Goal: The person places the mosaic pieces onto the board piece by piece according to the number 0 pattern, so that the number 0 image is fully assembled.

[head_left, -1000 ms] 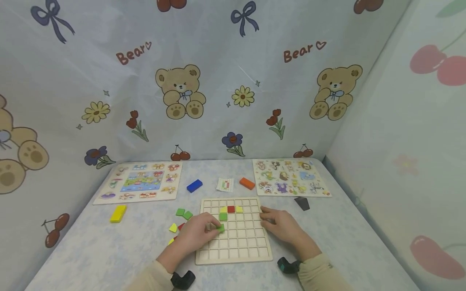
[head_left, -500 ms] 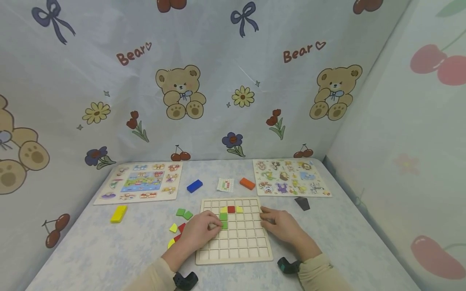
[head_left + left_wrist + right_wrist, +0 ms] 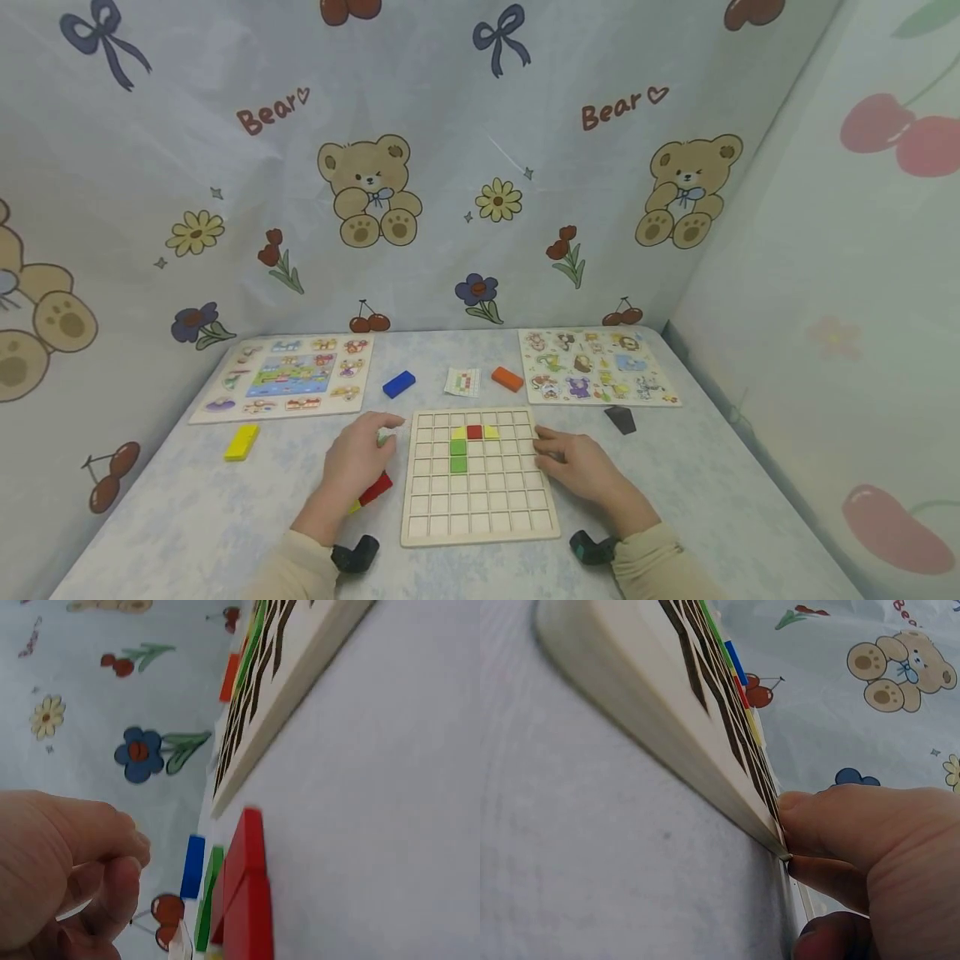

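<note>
A square wooden grid board [image 3: 491, 500] lies on the table, with two green square tiles [image 3: 458, 456], a red tile [image 3: 474, 432] and yellow pieces [image 3: 491, 432] in its cells. My left hand [image 3: 356, 458] is over the loose pieces left of the board, thumb and index finger apart, holding nothing. A loose green tile [image 3: 383, 436] shows between those fingers; loose red tiles [image 3: 246, 877] lie beneath, partly covered by the hand in the head view. At the board's right edge my right hand [image 3: 577, 471] grips it, thumb on top and a finger against the edge.
Behind the board lie a blue block [image 3: 399, 384], a small pattern card [image 3: 462, 382] and an orange block [image 3: 507, 379]. Picture puzzle boards [image 3: 352, 408] stand back left and right. A yellow block [image 3: 242, 442] lies left, a dark piece [image 3: 621, 420] right.
My left hand set the second green tile into a cell below the first, let go, and moved left to the loose pieces. The right hand stays at the board's edge.
</note>
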A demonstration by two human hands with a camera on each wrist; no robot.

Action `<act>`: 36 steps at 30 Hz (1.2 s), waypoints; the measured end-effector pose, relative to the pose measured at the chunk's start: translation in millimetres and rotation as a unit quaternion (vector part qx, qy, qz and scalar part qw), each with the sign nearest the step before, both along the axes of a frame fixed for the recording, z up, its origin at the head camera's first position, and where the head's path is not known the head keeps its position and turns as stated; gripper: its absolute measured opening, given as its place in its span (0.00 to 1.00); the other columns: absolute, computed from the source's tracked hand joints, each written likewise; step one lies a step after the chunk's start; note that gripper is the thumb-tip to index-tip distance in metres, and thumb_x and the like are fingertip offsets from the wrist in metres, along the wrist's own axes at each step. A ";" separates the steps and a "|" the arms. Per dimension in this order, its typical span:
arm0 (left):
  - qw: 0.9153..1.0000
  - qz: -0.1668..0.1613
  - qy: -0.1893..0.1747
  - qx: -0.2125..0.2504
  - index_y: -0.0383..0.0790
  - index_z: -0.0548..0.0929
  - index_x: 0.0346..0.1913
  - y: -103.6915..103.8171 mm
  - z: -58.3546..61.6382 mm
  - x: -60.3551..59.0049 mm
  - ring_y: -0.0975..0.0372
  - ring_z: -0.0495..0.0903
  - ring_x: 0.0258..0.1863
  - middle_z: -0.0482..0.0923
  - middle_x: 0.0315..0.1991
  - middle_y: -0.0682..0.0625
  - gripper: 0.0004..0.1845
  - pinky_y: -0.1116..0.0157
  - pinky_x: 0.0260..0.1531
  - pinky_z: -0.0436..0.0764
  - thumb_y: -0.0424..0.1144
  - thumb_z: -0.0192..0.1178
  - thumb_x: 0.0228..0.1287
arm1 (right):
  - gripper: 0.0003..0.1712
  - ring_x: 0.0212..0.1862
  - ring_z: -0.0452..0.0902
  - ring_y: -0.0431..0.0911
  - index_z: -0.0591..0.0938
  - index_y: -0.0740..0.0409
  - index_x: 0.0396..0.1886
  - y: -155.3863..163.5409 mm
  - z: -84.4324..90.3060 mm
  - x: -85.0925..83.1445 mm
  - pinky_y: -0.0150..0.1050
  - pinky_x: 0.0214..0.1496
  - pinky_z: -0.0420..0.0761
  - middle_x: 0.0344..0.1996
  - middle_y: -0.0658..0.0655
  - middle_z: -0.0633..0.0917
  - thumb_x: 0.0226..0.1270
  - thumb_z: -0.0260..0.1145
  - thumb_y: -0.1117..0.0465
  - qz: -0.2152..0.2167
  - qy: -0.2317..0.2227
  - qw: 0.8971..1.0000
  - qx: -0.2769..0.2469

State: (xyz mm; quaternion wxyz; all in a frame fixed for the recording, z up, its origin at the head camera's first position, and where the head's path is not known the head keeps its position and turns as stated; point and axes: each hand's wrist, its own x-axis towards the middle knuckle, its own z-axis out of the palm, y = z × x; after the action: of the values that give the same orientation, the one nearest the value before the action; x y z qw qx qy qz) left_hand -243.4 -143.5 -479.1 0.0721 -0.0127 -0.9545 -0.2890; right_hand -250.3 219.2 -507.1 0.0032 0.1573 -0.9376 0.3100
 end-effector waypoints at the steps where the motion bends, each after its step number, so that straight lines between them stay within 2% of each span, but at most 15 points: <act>1: 1.000 0.010 -0.010 -0.004 0.51 0.85 0.60 -7.7 0.8 -1.5 0.60 0.81 0.33 0.83 0.59 0.49 0.19 0.61 0.31 0.80 0.38 0.66 0.68 | 0.19 0.71 0.74 0.54 0.87 0.55 0.58 0.2 -0.5 -0.3 0.56 0.71 0.72 0.69 0.51 0.79 0.71 0.70 0.55 -0.001 0.000 1.000 0.000; 4: 0.999 0.020 -0.043 -0.009 0.47 0.82 0.65 -28.3 0.3 -6.3 0.54 0.82 0.45 0.80 0.64 0.45 0.23 0.52 0.45 0.83 0.37 0.66 0.67 | 0.19 0.71 0.74 0.54 0.87 0.54 0.58 0.1 -1.0 -0.8 0.56 0.72 0.71 0.70 0.51 0.78 0.71 0.70 0.54 -0.004 -0.004 1.000 0.003; 7: 0.998 0.010 -0.068 -0.015 0.45 0.81 0.66 -41.6 -4.0 -10.6 0.53 0.79 0.51 0.79 0.66 0.43 0.25 0.48 0.53 0.80 0.36 0.66 0.67 | 0.19 0.72 0.73 0.54 0.87 0.54 0.59 0.0 -0.6 -0.7 0.56 0.72 0.71 0.70 0.50 0.78 0.71 0.70 0.54 -0.006 -0.009 1.000 0.003; 9: 0.997 0.001 -0.080 -0.018 0.45 0.82 0.66 -45.4 -7.1 -13.0 0.54 0.77 0.49 0.80 0.65 0.44 0.24 0.50 0.50 0.79 0.36 0.67 0.66 | 0.20 0.72 0.73 0.53 0.87 0.53 0.59 0.4 0.3 0.0 0.55 0.72 0.71 0.70 0.50 0.78 0.71 0.70 0.53 -0.008 -0.010 1.000 0.003; 12: 0.996 -0.009 -0.079 -0.036 0.46 0.85 0.62 -48.3 -10.8 -15.2 0.54 0.79 0.48 0.82 0.62 0.46 0.22 0.50 0.50 0.80 0.37 0.68 0.66 | 0.20 0.72 0.73 0.54 0.87 0.53 0.59 0.2 1.0 0.7 0.56 0.72 0.71 0.70 0.50 0.78 0.71 0.70 0.54 -0.006 -0.008 1.000 0.003; 16: 0.996 -0.007 -0.069 -0.053 0.46 0.86 0.61 -52.1 -13.7 -17.2 0.52 0.81 0.54 0.83 0.61 0.46 0.20 0.44 0.56 0.79 0.39 0.69 0.66 | 0.19 0.72 0.73 0.54 0.87 0.54 0.59 -0.2 1.2 0.3 0.56 0.72 0.71 0.70 0.51 0.78 0.72 0.69 0.54 -0.004 -0.009 1.000 0.004; 19: 0.996 -0.006 -0.067 -0.053 0.46 0.85 0.61 -55.6 -14.9 -18.1 0.51 0.81 0.56 0.82 0.62 0.46 0.21 0.44 0.57 0.78 0.39 0.69 0.66 | 0.19 0.72 0.73 0.55 0.87 0.54 0.59 -0.4 0.4 -0.3 0.56 0.72 0.71 0.70 0.51 0.78 0.72 0.69 0.54 -0.001 -0.008 1.000 0.003; 25: 0.996 -0.004 -0.072 -0.056 0.45 0.86 0.59 -58.1 -13.6 -19.3 0.54 0.81 0.51 0.84 0.59 0.46 0.19 0.47 0.52 0.80 0.40 0.70 0.65 | 0.19 0.72 0.73 0.54 0.87 0.53 0.59 0.1 -0.4 -0.7 0.56 0.72 0.71 0.70 0.51 0.78 0.72 0.69 0.54 -0.003 -0.007 1.000 0.003; 29: 0.997 0.017 -0.057 -0.046 0.47 0.86 0.58 -46.5 -8.4 -14.6 0.56 0.81 0.47 0.85 0.55 0.49 0.19 0.50 0.48 0.81 0.42 0.71 0.65 | 0.19 0.72 0.73 0.55 0.87 0.54 0.59 0.3 0.3 -0.1 0.56 0.72 0.71 0.70 0.51 0.78 0.72 0.69 0.54 -0.004 -0.007 1.000 0.003; 31: 0.998 0.012 -0.045 -0.034 0.49 0.86 0.56 -33.4 -5.4 -8.0 0.58 0.82 0.44 0.85 0.54 0.51 0.18 0.52 0.45 0.81 0.43 0.72 0.64 | 0.19 0.71 0.74 0.55 0.87 0.54 0.58 0.2 0.6 0.3 0.56 0.71 0.71 0.69 0.51 0.79 0.71 0.69 0.54 -0.005 -0.007 1.000 0.003; 33: 0.999 -0.011 -0.032 -0.022 0.53 0.87 0.52 -16.7 -3.5 0.7 0.61 0.81 0.42 0.85 0.52 0.54 0.15 0.55 0.42 0.81 0.45 0.73 0.63 | 0.19 0.71 0.74 0.55 0.87 0.54 0.58 0.0 1.1 0.5 0.56 0.71 0.71 0.69 0.51 0.78 0.71 0.70 0.54 -0.005 -0.009 1.000 0.003; 36: 0.997 -0.074 -0.016 -0.012 0.59 0.88 0.45 7.5 -3.3 13.6 0.65 0.78 0.33 0.85 0.49 0.58 0.09 0.61 0.33 0.79 0.46 0.74 0.62 | 0.19 0.71 0.74 0.55 0.87 0.54 0.58 -0.6 2.2 0.8 0.56 0.72 0.71 0.70 0.52 0.78 0.71 0.70 0.54 -0.006 -0.010 1.000 0.003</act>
State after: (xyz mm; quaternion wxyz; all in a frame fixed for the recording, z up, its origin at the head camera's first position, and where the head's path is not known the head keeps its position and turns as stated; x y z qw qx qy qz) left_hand -229.8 -136.0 -482.4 0.0348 -0.0792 -0.9555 -0.2820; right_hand -249.5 218.6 -504.9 -0.0048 0.1487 -0.9393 0.3091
